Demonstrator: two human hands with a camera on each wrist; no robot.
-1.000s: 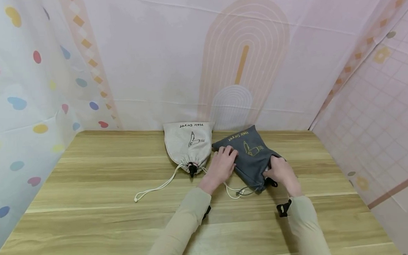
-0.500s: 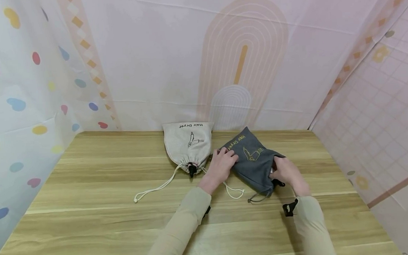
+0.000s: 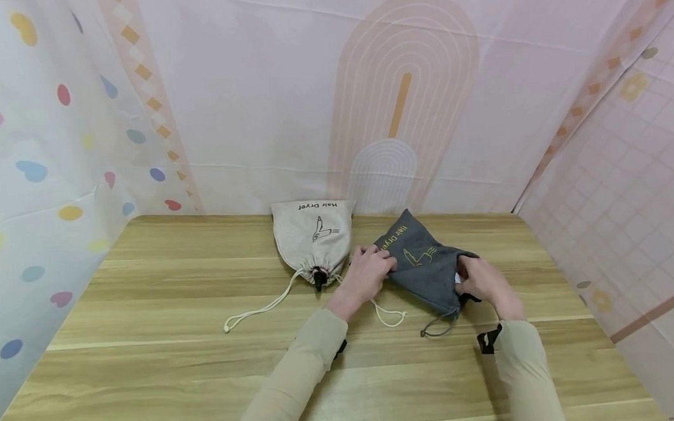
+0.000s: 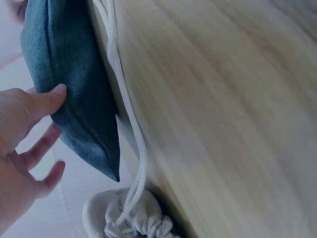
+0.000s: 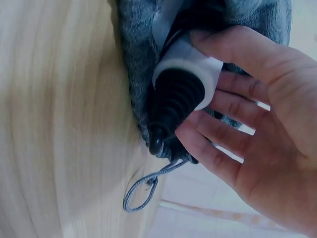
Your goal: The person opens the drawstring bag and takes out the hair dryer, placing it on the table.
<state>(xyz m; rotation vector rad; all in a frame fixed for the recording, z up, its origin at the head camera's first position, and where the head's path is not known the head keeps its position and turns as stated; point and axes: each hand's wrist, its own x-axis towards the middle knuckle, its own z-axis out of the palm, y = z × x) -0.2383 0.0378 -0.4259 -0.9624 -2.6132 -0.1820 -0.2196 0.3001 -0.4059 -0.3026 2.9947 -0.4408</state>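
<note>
A dark grey drawstring bag [image 3: 423, 279], printed "Hair Dryer" in yellow, lies on the table, its mouth toward the right. My left hand [image 3: 367, 274] pinches the bag's closed end; the left wrist view has the thumb on the cloth [image 4: 74, 84] and some fingers behind it. My right hand [image 3: 483, 280] is at the bag's mouth. Up close, its thumb and fingers hold the white handle of a hair dryer [image 5: 190, 62], which has a black ribbed cord sleeve [image 5: 176, 96]. The rest of the dryer is hidden in the bag.
A light beige drawstring bag [image 3: 310, 244], also printed "Hair Dryer", lies left of the dark one, a black cord end [image 3: 320, 279] at its mouth. Its white drawstring [image 3: 259, 310] trails over the wooden table [image 3: 179, 371]. A patterned cloth [image 3: 240, 114] hangs behind.
My right hand has moved to the right with the dryer handle and the bag's mouth. The dark bag has turned and shifted rightward. My left hand has stayed nearly in place.
</note>
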